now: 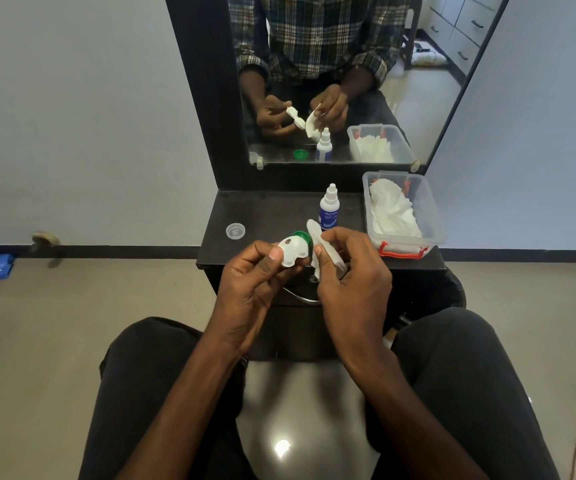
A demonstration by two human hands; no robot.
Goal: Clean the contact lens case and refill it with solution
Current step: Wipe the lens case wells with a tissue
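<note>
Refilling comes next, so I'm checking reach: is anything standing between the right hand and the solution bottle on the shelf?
No separate object stands between the right hand and the solution bottle, just beyond it. But that hand grips a white tissue.

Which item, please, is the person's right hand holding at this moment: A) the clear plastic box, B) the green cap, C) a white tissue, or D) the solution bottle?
C: the right hand pinches a white tissue beside the lens case, while the solution bottle stands untouched on the shelf.
</note>
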